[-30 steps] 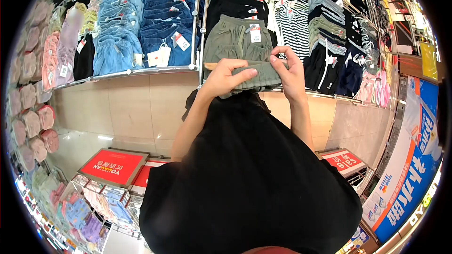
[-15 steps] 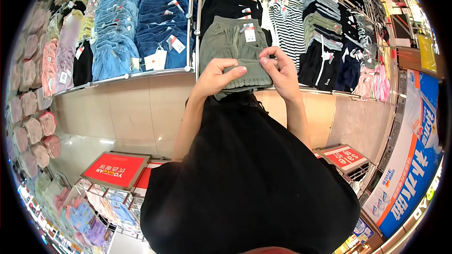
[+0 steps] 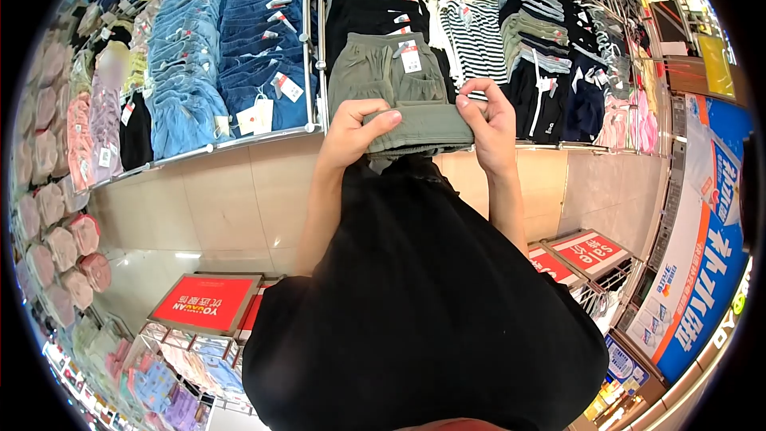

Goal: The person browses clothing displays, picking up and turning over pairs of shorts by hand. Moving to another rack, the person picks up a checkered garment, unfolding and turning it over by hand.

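Observation:
Olive-green elastic-waist pants [image 3: 363,72] lie on the display rack in front of me, with a white and red price tag [image 3: 410,57] hanging from the waist. My left hand [image 3: 357,129] pinches the left end of a gathered olive cuff [image 3: 423,126], thumb on top. At the cuff's right end, my right hand [image 3: 491,124] is closed on it between thumb and fingers. The cuff is pulled taut and flat between both hands, over the near edge of the rack. Whether the cuff belongs to the tagged pants is hard to tell, as a fold hides the join.
Rows of blue jeans [image 3: 263,72] hang to the left. Striped pants [image 3: 479,40] and black shorts [image 3: 536,100] hang to the right. A metal rail [image 3: 239,142] edges the rack. Red signs [image 3: 206,302] top low racks behind me on both sides.
My hands have moved apart, and the cuff between them has gone from wrinkled and bunched to stretched wide and smooth. The view has shifted slightly.

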A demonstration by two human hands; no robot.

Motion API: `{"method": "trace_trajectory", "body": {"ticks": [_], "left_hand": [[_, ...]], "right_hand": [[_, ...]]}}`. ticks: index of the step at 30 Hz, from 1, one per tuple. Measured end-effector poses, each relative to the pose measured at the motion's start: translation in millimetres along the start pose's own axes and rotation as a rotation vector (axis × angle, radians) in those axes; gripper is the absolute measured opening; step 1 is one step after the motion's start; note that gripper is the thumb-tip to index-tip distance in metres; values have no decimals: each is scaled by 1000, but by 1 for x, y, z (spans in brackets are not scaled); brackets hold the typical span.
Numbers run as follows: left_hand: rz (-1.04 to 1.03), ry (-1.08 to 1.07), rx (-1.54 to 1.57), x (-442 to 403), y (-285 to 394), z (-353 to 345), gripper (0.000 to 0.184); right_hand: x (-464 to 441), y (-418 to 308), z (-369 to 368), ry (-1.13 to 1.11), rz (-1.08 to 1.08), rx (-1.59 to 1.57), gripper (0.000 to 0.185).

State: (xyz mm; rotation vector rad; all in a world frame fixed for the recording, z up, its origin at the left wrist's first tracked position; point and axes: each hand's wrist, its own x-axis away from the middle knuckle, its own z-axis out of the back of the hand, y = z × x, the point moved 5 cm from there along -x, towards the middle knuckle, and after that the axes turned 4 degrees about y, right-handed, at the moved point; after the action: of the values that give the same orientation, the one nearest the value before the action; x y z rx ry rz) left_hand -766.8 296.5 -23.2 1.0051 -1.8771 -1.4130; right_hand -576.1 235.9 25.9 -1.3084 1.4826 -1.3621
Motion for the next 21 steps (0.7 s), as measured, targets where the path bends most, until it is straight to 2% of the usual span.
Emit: {"method": "trace_trajectory", "body": {"ticks": [5, 12, 21], "left_hand": [[-34, 40, 35, -1, 7, 6, 23], [-51, 71, 73, 0, 2, 10, 21], [-49, -81, 56, -3, 1, -6, 26]], "right_hand": [[3, -9, 5, 87, 47, -41, 10], [9, -9, 1, 83, 102, 34, 11], [10, -3, -10, 24, 71, 48, 12]]}}
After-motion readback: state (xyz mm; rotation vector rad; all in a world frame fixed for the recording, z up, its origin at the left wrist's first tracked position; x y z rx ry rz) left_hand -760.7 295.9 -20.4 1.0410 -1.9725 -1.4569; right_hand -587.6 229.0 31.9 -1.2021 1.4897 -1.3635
